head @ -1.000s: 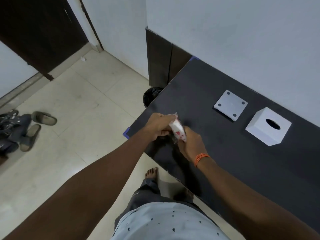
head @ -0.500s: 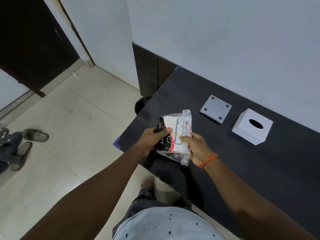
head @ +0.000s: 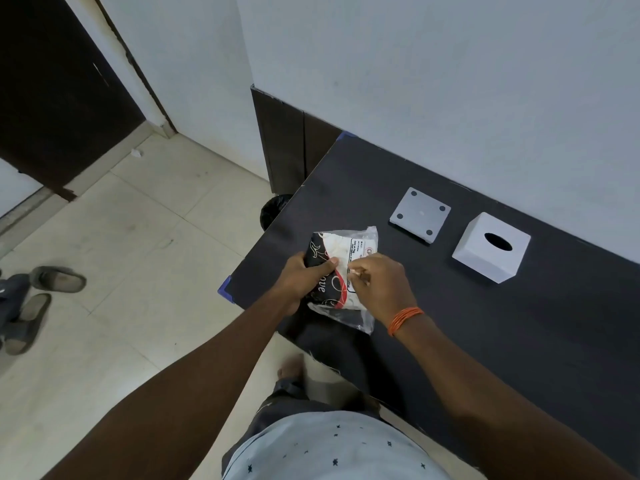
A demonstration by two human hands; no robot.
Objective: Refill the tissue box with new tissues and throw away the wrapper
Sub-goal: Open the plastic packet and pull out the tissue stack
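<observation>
Above the near-left corner of the dark matte surface, both hands hold a clear plastic pack of white tissues with black-and-red print. The left hand has its fingers clamped around the pack's printed left edge — thumb on top. The right hand pinches the wrapper's front with its fingers together. Well apart to the right stand the white square tissue box cover and its grey base plate.
</observation>
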